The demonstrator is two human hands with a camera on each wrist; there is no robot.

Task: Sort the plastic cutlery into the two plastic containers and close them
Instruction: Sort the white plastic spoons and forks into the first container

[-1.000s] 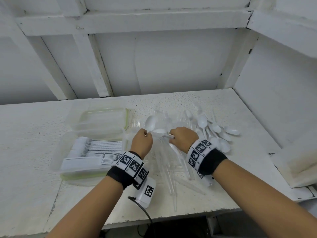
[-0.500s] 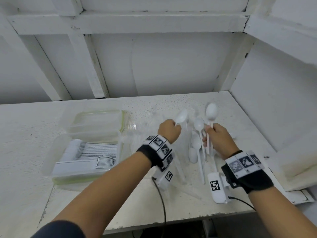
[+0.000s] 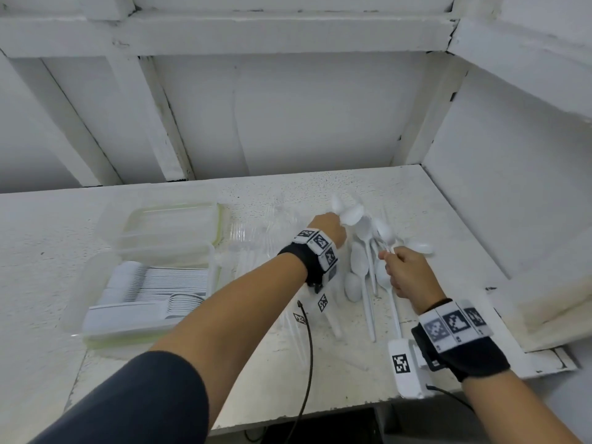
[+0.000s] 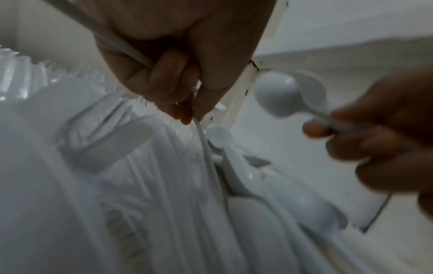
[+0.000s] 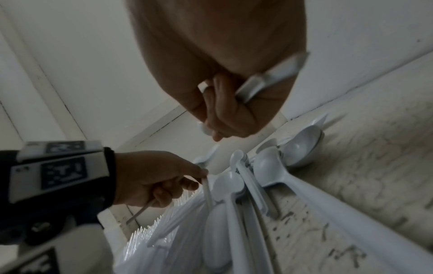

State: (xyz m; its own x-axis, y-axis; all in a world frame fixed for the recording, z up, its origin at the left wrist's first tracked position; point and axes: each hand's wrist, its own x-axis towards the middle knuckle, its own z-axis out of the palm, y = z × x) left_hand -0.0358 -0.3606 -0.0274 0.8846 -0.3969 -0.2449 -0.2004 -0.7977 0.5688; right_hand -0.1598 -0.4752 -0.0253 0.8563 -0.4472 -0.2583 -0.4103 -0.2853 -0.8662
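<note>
Two hands, left hand and right hand, each grip white spoons

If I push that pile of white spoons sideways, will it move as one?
Probably not: the spoons lie loose and crossed on the table, so they would likely scatter. They look thin and light, so they may slide easily. Rounded bowls could make some rock.

White spoons, black-checkered wristbands
</note>
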